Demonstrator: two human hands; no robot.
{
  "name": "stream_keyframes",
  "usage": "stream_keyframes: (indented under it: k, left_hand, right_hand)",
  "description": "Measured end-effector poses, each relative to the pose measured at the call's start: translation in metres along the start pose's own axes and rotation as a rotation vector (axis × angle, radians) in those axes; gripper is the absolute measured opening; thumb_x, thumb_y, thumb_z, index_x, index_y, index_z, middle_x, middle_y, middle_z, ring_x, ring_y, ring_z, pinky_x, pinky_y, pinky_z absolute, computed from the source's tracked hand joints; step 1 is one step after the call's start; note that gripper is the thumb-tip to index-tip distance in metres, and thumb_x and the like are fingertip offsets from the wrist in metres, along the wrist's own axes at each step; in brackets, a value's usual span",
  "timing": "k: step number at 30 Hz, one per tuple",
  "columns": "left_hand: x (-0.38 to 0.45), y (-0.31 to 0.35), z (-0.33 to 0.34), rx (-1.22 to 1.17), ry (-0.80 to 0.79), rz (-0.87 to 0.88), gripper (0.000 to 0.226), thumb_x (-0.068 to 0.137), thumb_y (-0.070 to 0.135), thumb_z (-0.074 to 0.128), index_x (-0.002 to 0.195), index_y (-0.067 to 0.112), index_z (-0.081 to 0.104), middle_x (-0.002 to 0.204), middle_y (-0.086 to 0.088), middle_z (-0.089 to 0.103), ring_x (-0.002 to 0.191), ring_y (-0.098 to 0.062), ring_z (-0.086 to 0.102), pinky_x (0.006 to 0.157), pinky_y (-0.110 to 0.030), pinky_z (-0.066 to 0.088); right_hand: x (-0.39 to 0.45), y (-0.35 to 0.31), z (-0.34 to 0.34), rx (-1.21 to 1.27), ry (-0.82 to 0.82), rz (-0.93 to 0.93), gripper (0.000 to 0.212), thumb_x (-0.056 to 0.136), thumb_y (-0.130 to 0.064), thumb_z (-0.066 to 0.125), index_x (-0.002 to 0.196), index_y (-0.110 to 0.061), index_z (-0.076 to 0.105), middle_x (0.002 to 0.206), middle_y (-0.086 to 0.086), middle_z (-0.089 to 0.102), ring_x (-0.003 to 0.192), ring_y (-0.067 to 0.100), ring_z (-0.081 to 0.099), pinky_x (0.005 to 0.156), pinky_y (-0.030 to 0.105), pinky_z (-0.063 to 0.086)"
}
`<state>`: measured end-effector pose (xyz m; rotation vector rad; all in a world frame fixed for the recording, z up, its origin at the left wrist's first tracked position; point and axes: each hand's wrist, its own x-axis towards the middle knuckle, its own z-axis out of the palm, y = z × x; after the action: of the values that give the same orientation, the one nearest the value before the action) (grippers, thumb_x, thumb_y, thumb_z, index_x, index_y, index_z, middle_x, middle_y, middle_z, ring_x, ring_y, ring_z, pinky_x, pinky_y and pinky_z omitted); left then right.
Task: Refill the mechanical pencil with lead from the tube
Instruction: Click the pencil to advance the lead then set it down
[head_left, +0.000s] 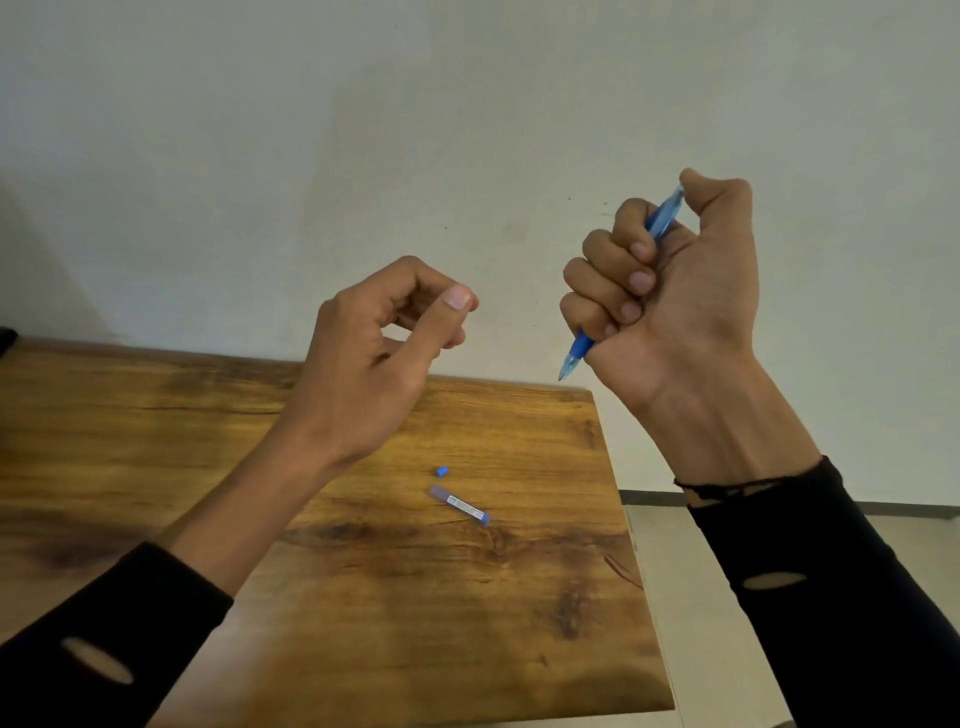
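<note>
We see the pencil in our right hand, raised well above the tabletop at about two o'clock in the view. It is translucent blue, with a darker blue section toward its tip. The fingers are curled into a fist, clamped around the barrel, and the thumb sits over the upper end. The pencil is tilted, its top pointing to one o'clock and its tip poking out below the fist toward seven o'clock.

Our left hand hangs in the air near the centre, apart from the pencil. Its thumb and forefinger are pinched together, the tips touching; we cannot tell whether a lead is held between them.

The tube lies flat on the tabletop at about six o'clock from the left hand. It is slim and greyish-clear, with a white label in the middle and a blue end pointing to four o'clock. What it holds is too small to make out. A small blue cap lies just beside the tube, at eleven o'clock from it, not touching.

Both arms wear black sleeves with small holes.
</note>
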<state>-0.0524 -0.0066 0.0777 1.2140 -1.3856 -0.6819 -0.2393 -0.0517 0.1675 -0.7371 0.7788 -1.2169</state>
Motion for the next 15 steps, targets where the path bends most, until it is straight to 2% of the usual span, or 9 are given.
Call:
stream_keyframes:
  k: [9,15]
  left_hand:
    - [-0.003,0.006,-0.014,0.040,0.012,-0.005,0.037,0.099,0.051,0.057,0.104,0.020,0.077,0.087,0.008,0.076,0.091,-0.011,0.075,0.082,-0.058,0.064]
    - [-0.002,0.011,-0.018,0.050,0.011,-0.004,0.030,0.102,0.043,0.059,0.104,0.019,0.077,0.085,0.011,0.075,0.090,-0.009,0.075,0.083,-0.054,0.065]
  right_hand:
    - [-0.004,0.002,0.010,-0.022,-0.024,-0.007,0.056,0.105,-0.048,0.035,0.058,-0.017,0.031,0.048,-0.004,0.021,0.047,0.013,0.010,0.043,0.026,0.013]
    - [-0.005,0.002,0.012,-0.023,-0.012,-0.006,0.056,0.104,-0.048,0.035,0.058,-0.018,0.030,0.048,-0.004,0.021,0.046,0.013,0.010,0.044,0.026,0.012]
